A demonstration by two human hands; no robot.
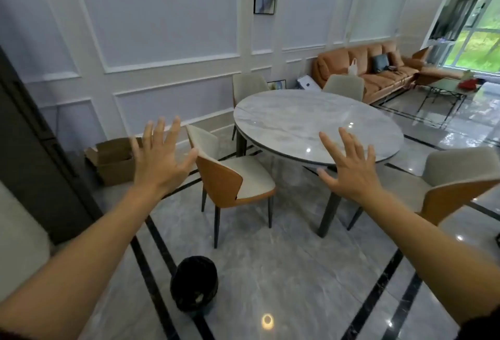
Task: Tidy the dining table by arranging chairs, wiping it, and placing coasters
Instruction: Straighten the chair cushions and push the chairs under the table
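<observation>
Both hands raised, fingers spread wide, holding nothing: left hand (159,162), right hand (349,170). Round marble table (311,120) just beyond right hand. Orange-backed chair (230,177) between the hands, pulled out from table. Second chair (454,185) right of right hand. Black bin (194,283) on floor below left hand.

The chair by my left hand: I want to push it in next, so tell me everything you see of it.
The chair stands upright on the tiled floor at the left edge of the round table, seat turned toward it. Its curved back shell looks like orange leather; seat and inner back are cream padding. Three slim dark legs show. The open left hand overlaps its backrest in view; contact cannot be told.
</observation>
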